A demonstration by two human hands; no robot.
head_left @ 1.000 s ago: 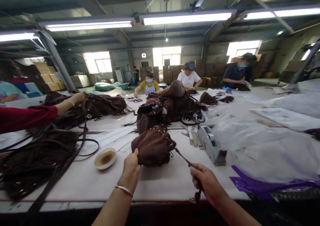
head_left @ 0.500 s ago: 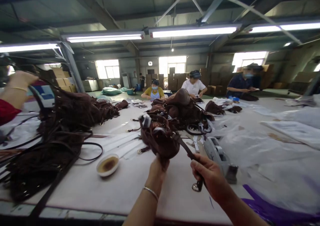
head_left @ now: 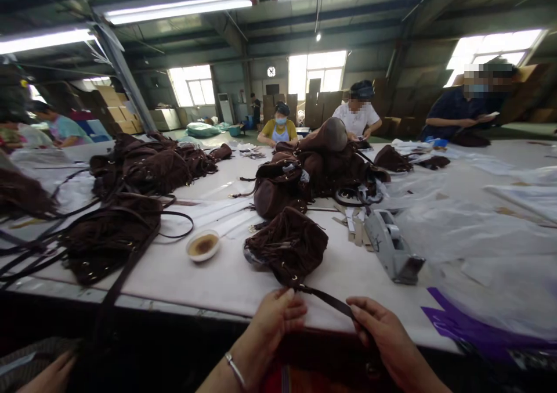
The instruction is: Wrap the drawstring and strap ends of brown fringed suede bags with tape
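Note:
A dark brown fringed bag [head_left: 289, 245] lies on the table in front of me, with a brown leather strap [head_left: 326, 300] running from its near end toward the right. My right hand [head_left: 378, 326] pinches this strap between thumb and fingers; the strap's lower end hangs below the hand in shadow. Beside the strap's joint with the bag, my left hand [head_left: 281, 314] has its fingers extended and its thumb close to the strap. Whether that thumb touches it, I cannot tell.
Brown bags [head_left: 322, 161] are heaped behind, with more bags [head_left: 113, 236] at left. Nearby are a shallow dish [head_left: 203, 246] of brown stuff, a grey tape dispenser [head_left: 394, 248], clear plastic [head_left: 470, 248] and purple film [head_left: 461, 323]. Another person's hand [head_left: 54, 372] shows at lower left. Co-workers sit across.
The bag went from being held up by my left hand to lying on the table. Both hands came lower and nearer, the right still on the strap. The red-sleeved arm at left has gone from there.

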